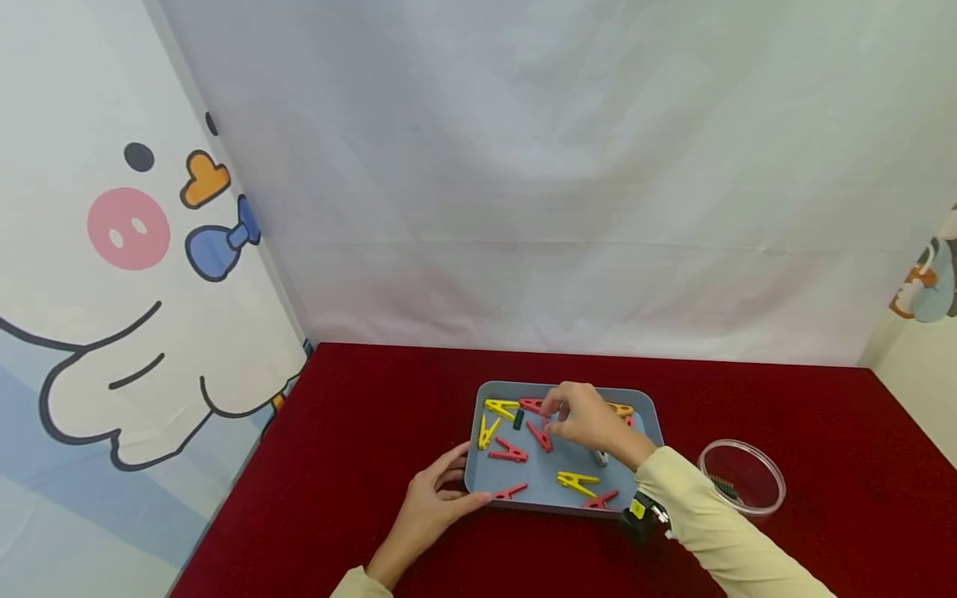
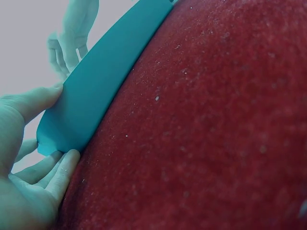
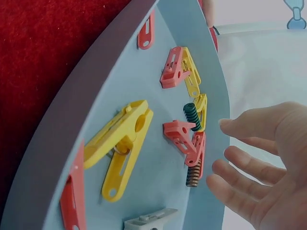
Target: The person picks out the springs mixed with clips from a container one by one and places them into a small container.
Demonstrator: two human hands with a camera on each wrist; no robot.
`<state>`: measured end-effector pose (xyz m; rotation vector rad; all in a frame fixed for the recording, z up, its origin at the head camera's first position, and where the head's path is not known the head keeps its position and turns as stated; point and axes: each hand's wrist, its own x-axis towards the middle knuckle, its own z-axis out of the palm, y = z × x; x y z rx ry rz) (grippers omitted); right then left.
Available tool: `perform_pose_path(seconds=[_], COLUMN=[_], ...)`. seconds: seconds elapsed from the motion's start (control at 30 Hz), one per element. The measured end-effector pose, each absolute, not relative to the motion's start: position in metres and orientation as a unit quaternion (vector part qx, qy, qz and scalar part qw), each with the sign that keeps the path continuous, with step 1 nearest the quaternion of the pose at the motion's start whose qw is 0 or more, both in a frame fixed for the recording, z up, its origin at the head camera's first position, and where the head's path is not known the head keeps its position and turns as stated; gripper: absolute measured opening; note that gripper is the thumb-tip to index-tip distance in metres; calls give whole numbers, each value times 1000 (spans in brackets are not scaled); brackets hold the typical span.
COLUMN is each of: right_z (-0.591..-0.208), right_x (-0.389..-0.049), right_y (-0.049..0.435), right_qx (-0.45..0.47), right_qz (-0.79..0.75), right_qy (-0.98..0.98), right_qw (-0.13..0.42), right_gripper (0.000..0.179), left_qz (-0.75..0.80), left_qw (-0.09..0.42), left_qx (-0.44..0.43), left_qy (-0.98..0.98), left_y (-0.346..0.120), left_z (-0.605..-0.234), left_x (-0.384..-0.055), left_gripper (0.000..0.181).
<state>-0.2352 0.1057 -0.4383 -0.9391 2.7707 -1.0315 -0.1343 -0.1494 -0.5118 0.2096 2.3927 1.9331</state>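
A shallow grey-blue tray [image 1: 542, 469] holds several plastic clothespins. Red clothespins [image 3: 180, 136], yellow clothespins [image 3: 120, 148] and a grey clothespin [image 3: 151, 219] lie scattered on its floor. Among them, in the right wrist view, are a dark green coil spring [image 3: 192, 116] and a brownish coil spring [image 3: 193, 175]. My left hand [image 1: 426, 498] grips the tray's near left corner, thumb on the rim and fingers against the outer wall. My right hand [image 1: 586, 419] hovers over the tray's far half, fingers spread and bent, nothing between them in the right wrist view.
To the right of the tray, a clear round dish [image 1: 781, 490] stands on the red cloth [image 1: 359, 432] with dark springs [image 1: 723, 488] inside. A pale curtain [image 1: 561, 208] hangs behind the table, and a cartoon-printed sheet [image 1: 75, 274] borders its left side.
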Motion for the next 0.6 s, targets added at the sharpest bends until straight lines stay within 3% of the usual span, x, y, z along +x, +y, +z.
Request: perform_pose_path(seconds=[0.6], right_z=[-443], right_x=[-242], right_y=[87], right_qx=[-303], right_qz=[-303], right_qy=[903], right_qw=[33], right_gripper=[9], left_qz=[631], left_qw=[36], left_qx=[57], left_qy=[773], left_y=[-150], left_z=[-512], left_x=[-135], left_gripper=[73])
